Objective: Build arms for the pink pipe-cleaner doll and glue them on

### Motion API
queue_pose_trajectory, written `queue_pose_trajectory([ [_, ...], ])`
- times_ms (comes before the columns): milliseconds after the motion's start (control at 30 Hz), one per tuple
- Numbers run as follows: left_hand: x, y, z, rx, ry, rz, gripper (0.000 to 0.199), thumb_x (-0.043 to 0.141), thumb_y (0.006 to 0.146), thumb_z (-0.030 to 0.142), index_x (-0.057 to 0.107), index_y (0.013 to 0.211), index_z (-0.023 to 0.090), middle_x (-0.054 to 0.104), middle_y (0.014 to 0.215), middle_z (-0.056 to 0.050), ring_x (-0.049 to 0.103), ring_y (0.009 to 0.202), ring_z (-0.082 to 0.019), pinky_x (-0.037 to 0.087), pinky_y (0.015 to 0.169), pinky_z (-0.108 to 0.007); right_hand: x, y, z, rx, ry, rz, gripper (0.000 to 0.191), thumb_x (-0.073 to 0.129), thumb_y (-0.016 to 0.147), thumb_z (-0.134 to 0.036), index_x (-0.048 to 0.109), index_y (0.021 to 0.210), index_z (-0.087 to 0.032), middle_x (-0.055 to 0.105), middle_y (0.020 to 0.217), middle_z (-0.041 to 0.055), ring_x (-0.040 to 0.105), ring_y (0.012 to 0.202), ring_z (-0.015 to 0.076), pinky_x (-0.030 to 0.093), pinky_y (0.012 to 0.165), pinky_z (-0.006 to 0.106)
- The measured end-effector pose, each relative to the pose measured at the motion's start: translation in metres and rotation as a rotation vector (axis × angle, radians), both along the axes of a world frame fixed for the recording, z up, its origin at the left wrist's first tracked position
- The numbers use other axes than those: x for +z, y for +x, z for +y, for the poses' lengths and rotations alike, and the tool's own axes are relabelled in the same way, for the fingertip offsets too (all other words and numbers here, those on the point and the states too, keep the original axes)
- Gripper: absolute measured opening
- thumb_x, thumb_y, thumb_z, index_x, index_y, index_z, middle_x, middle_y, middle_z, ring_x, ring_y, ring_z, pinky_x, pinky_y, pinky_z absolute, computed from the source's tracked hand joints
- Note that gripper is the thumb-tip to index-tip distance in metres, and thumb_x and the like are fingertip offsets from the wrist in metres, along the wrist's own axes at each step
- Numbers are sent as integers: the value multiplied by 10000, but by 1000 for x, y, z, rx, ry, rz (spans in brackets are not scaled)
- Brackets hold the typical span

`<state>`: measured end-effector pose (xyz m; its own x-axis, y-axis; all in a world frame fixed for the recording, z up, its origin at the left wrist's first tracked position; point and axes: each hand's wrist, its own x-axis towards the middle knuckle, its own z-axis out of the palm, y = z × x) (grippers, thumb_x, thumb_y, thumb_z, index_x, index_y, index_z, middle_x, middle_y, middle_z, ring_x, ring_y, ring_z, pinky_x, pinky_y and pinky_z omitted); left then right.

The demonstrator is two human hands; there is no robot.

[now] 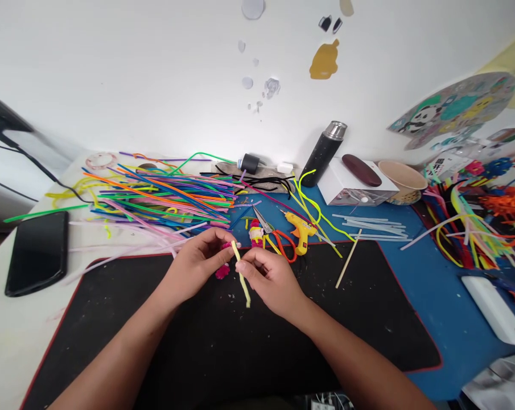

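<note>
A short pale yellow pipe cleaner (244, 288) runs between my two hands above the black mat. My left hand (201, 262) pinches it near its upper end, and my right hand (271, 277) grips it slightly lower with thumb and fingers. Its lower end hangs free with a small bend at the tip. Beneath my left fingers shows a magenta fuzzy piece (222, 271); whether that hand also holds it I cannot tell. Just beyond the hands lie orange-handled scissors (285, 245), a yellow glue gun (302, 232) and a small pink-and-yellow fuzzy figure (256, 232).
A heap of coloured pipe cleaners (167, 196) covers the back left, with a black phone (38, 253) beside it. Glue sticks (374, 226), a wooden stick (348, 259), a black thermos (324, 154) and a white box (355, 181) stand or lie right of centre.
</note>
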<state>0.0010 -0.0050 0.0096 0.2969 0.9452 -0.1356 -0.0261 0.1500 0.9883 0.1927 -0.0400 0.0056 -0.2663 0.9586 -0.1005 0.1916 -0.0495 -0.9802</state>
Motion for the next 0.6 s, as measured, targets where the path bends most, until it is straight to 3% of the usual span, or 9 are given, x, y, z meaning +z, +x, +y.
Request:
queue_pose_trajectory([
  [600,-3,0,1,21,-54,-26,368,854,816,500,707,939,186,649,782,7,557,636,-124,459,597,-252,5,-6,-1,-24,41,-55,229,639,974,-370,643,813,-207,552,643,-47,479,557,112,352,525,236],
])
